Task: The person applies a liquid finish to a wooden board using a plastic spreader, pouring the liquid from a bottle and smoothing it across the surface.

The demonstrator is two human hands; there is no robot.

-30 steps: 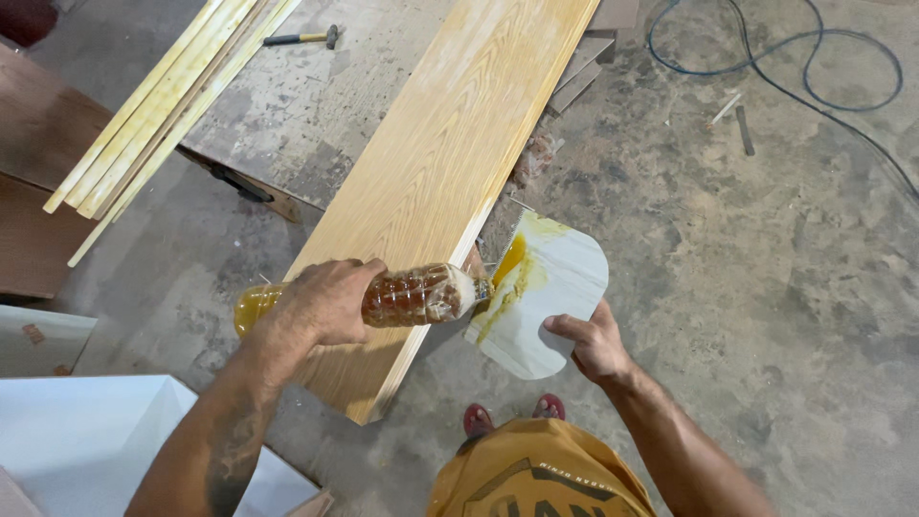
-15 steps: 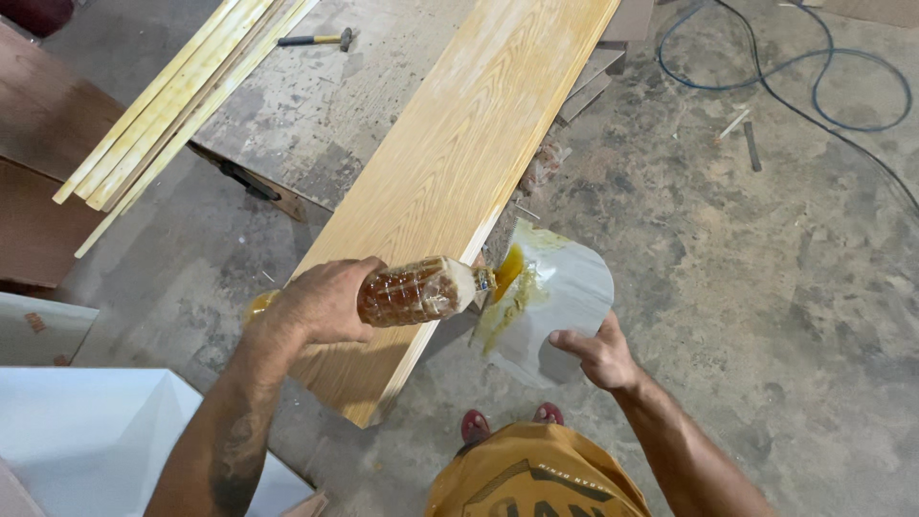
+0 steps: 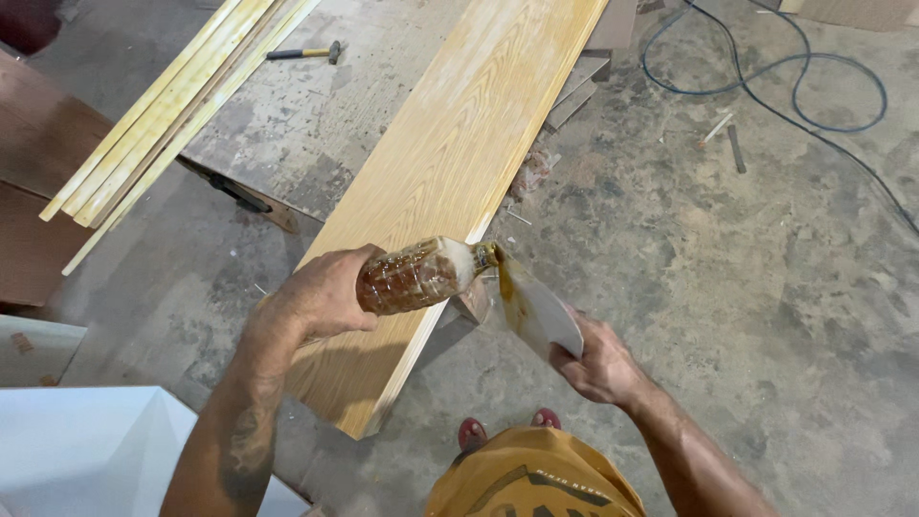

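Observation:
My left hand (image 3: 316, 297) grips a clear plastic bottle (image 3: 421, 273) of amber liquid, tipped on its side with the neck pointing right. Its mouth touches a thin white sheet piece (image 3: 541, 311) smeared with yellow-brown glue. My right hand (image 3: 598, 364) holds that sheet by its lower edge, tilted up nearly edge-on. Both are above the near end of a long oak-grain board (image 3: 450, 163) that runs away up the middle.
A bundle of pale wood strips (image 3: 163, 105) lies at upper left beside a hammer (image 3: 304, 53). A blue cable (image 3: 766, 77) loops on the concrete floor at upper right. A white panel (image 3: 86, 440) sits at lower left. My feet (image 3: 507, 426) are below.
My right hand has tilted the white sheet from lying flat to nearly edge-on and raised it toward the bottle. The bottle has lifted slightly, its mouth still at the sheet.

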